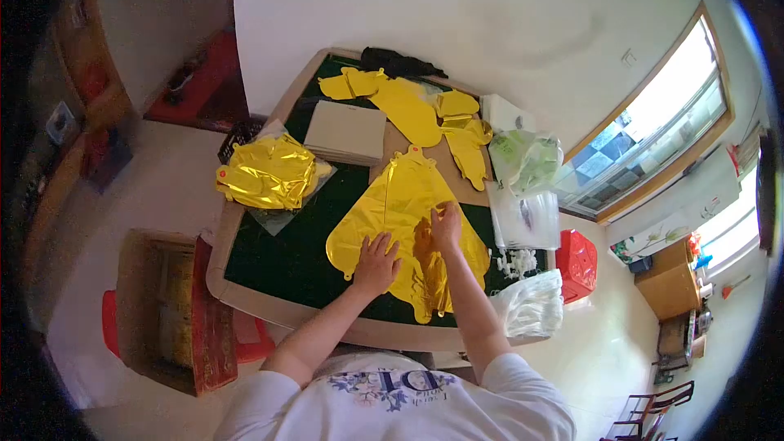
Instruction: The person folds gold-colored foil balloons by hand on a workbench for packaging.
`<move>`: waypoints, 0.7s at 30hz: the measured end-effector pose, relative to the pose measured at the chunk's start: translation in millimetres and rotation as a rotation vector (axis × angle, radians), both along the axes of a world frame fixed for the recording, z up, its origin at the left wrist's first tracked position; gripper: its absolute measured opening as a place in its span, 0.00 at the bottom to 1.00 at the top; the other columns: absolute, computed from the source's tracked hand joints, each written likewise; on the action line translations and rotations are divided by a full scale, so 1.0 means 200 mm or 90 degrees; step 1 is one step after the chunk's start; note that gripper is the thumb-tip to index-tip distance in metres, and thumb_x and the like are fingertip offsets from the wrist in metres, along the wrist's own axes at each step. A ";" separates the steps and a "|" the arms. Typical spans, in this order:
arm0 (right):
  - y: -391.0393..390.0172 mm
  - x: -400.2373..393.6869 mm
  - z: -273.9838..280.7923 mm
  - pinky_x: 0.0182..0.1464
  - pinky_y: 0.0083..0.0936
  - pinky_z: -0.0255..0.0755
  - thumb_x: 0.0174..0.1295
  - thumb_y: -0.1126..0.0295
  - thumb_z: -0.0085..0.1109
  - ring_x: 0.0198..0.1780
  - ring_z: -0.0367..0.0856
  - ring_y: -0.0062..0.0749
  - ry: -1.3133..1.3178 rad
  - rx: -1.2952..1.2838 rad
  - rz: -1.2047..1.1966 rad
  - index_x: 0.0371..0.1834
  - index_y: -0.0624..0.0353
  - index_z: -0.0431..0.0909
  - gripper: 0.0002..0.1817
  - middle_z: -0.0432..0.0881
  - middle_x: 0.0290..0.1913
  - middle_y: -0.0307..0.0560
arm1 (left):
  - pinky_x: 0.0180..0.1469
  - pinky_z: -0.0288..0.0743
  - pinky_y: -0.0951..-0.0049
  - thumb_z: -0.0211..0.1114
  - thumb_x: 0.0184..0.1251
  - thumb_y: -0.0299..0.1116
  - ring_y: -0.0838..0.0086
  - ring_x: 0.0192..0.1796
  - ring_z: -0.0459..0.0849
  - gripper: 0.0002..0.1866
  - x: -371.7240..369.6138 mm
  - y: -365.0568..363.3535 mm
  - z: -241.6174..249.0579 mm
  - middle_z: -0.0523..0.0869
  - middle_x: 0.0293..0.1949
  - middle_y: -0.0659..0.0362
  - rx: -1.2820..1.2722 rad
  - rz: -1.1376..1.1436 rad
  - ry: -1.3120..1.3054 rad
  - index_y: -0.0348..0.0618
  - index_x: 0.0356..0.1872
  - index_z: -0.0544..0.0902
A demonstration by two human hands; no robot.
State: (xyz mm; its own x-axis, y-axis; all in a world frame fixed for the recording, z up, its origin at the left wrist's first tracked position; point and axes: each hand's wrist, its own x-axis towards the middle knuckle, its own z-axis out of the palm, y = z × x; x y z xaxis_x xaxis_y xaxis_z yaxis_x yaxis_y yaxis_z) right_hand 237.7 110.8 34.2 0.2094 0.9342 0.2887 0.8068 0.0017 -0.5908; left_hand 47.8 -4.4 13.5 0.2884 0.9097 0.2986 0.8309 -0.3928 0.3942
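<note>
A large, flat gold foil balloon (371, 220) lies on the dark green tabletop in front of me, with small tabs at its corners. My left hand (376, 264) rests on its lower middle, palm down and fingers spread. Over the balloon's right part, my right hand (447, 226) has its thumb and fingers drawn together. Whatever they pinch is hidden or too small to name. Below that hand the foil is creased and reflects darkly. More flat gold foil balloons (406, 110) lie along the far side of the table.
Folded gold foil balloons (273, 171) fill a clear bag at the left, beside a pale flat stack (347, 131). At right are clear plastic sleeves (525, 219), small white pieces (516, 262) and a white bundle (531, 304). A cardboard box (155, 310) and red stool (578, 265) flank the table.
</note>
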 end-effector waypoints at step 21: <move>-0.04 0.03 -0.05 0.41 0.36 0.76 0.54 0.62 0.63 0.39 0.83 0.47 0.037 -0.151 -0.024 0.35 0.64 0.81 0.15 0.84 0.34 0.56 | 0.72 0.48 0.49 0.51 0.71 0.43 0.58 0.71 0.61 0.23 0.01 0.00 0.00 0.67 0.67 0.48 -0.006 -0.005 0.029 0.43 0.62 0.72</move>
